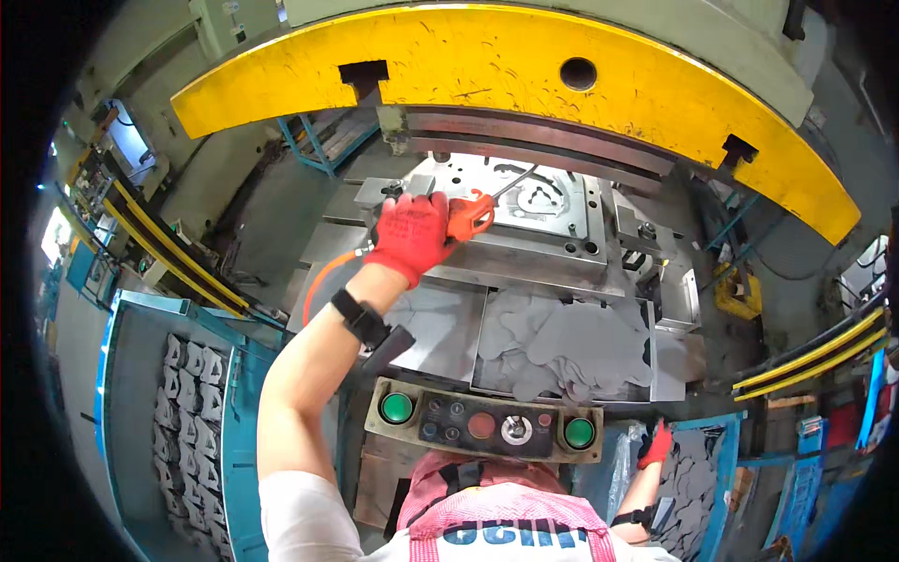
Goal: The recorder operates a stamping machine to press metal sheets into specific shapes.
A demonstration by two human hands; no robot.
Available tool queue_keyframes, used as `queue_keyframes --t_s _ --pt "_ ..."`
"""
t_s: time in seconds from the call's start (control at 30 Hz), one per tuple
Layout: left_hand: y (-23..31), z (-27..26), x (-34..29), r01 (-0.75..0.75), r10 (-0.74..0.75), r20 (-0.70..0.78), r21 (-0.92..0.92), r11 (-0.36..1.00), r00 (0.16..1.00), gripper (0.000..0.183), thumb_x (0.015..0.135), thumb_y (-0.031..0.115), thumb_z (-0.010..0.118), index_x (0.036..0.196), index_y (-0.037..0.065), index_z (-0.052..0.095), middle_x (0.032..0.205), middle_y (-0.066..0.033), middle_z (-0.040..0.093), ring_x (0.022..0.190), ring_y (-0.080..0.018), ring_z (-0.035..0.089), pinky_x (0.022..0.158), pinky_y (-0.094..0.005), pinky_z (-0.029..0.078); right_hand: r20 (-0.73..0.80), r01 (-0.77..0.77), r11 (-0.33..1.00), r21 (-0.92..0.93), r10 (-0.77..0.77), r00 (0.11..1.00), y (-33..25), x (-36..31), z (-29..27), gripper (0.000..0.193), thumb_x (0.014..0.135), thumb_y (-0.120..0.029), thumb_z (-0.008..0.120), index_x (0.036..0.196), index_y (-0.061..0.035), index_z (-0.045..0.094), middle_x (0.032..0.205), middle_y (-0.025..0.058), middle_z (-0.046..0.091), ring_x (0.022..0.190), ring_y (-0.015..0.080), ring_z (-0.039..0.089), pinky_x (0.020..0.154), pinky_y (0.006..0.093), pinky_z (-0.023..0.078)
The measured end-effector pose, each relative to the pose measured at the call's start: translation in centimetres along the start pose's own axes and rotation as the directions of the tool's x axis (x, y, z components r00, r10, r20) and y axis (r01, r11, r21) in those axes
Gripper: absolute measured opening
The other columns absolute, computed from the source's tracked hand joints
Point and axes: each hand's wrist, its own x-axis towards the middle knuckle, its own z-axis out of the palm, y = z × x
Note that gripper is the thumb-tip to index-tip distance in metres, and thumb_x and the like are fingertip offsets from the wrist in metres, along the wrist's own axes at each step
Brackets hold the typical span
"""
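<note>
My left hand [410,234], in a red glove, is wrapped round an orange air blow gun [470,217]. Its thin nozzle points up and right over a metal die [496,229] on the press bed. An orange hose [323,281] runs down from the gun beside my wrist. Down at the lower right, my right hand [658,445], also red-gloved, is beside clear plastic sheeting [623,468] and a blue bin [734,440] of flat grey metal pieces [691,478]. Its fingers are too small and partly hidden to tell whether they hold anything.
A yellow press beam [487,56] spans above the die. Below the die, a tray [667,361] bears overlapping grey flat blanks [571,342]. A control panel [482,450] with green buttons stands before my body. At left, a blue-edged container [110,375] holds rows of formed metal parts [192,412].
</note>
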Motion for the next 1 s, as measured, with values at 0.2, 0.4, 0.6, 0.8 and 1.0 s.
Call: queue_keyframes --t_s 0.2,0.4,0.6,0.8,1.0 --pt "0.4 -0.1 0.0 -0.12 0.122 -0.041 0.057 0.991 0.992 0.044 0.056 0.034 0.068 0.089 0.012 0.049 0.085 -0.0084 0.054 0.08 -0.0245 0.054 0.068 -0.039 0.039 0.052 0.016 0.996 0.084 -0.021 0.998 -1.0 0.1 1.8 0.04 0.086 -0.029 0.049 0.11 0.0038 0.052 0.101 0.0089 0.057 0.088 0.017 0.051 0.078 0.0291 0.04" --pt "-5.0 0.7 -2.9 0.14 -0.137 -0.052 0.075 0.987 0.989 0.039 0.062 0.038 0.064 0.087 0.011 0.049 0.08 -0.0069 0.056 0.078 -0.023 0.054 0.066 -0.0381 0.039 0.022 -0.191 0.968 0.163 0.19 0.982 1.5 -1.5 -0.7 0.038 0.082 -0.037 0.05 0.107 -0.0078 0.052 0.104 0.0051 0.055 0.092 0.0186 0.05 0.079 0.0335 0.038" --pt "-11.2 2.3 -9.7 0.387 -0.389 -0.04 -0.055 0.92 0.92 0.042 0.067 0.033 0.062 0.101 0.012 0.049 0.093 -0.0089 0.055 0.087 -0.0274 0.054 0.072 -0.0397 0.042 0.156 -0.334 0.9 0.281 0.301 0.941 -0.5 -2.3 -0.6 0.039 0.085 -0.033 0.046 0.117 -0.0108 0.047 0.12 0.0047 0.048 0.112 0.0177 0.041 0.083 0.0353 0.039" --pt "-21.7 4.1 -20.9 0.787 -0.832 -0.13 -0.275 0.552 0.539 0.051 0.067 0.038 0.067 0.113 0.023 0.052 0.105 -0.0117 0.053 0.093 -0.0332 0.054 0.079 -0.0396 0.044 0.195 -0.303 0.947 0.103 0.28 0.94 -0.3 -1.4 -2.2 0.062 0.082 -0.048 0.042 0.131 -0.0117 0.032 0.138 0.0074 0.028 0.127 0.0244 0.023 0.101 0.0429 0.015" --pt "-30.8 9.9 -34.3 0.424 -0.912 0.079 -0.899 0.11 0.403 0.042 0.071 0.004 0.065 0.111 0.006 0.052 0.106 -0.0097 0.057 0.089 -0.0217 0.058 0.073 -0.0295 0.045 0.202 -0.321 0.945 0.052 0.305 0.931 -1.2 -2.1 -0.8 0.062 0.082 -0.052 0.039 0.132 -0.0154 0.032 0.138 0.0043 0.028 0.128 0.0237 0.021 0.1 0.0428 0.015"
